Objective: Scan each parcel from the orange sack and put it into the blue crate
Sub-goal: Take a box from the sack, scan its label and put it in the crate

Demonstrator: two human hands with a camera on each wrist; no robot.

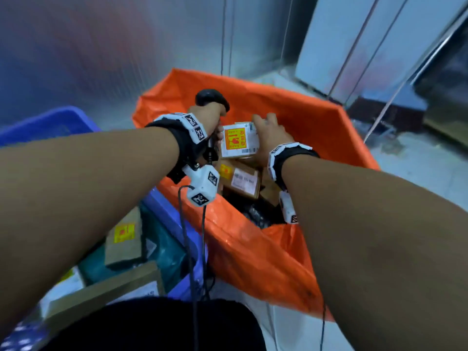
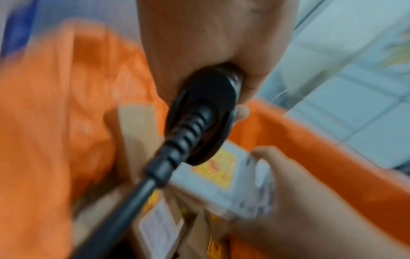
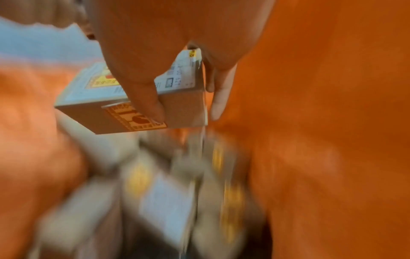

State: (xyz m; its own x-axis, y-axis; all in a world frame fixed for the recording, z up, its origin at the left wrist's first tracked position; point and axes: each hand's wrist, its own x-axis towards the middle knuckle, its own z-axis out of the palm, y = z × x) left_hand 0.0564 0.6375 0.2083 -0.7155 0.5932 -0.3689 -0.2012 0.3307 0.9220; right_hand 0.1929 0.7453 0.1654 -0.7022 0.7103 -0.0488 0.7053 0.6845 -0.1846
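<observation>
Right hand point(image 1: 269, 133) is pinching small parcel point(image 1: 239, 140) over orange sack point(image 1: 316, 117), left hand point(image 1: 210, 115) is gripping scanner point(image 1: 211, 98); loose edge pinch is risking a drop.

1. The sack point(image 1: 291, 117) stands open in front of me; the crate point(image 1: 63, 117) sits just beside it on my left
2. My right hand point(image 1: 272, 134) holds a parcel point(image 1: 239, 140) above the other parcels point(image 1: 244, 179) lying in the sack
3. My left hand point(image 1: 210, 117), left of that parcel, grips the scanner point(image 1: 211, 98)
4. Several boxes point(image 1: 124, 239) lie in the crate
</observation>
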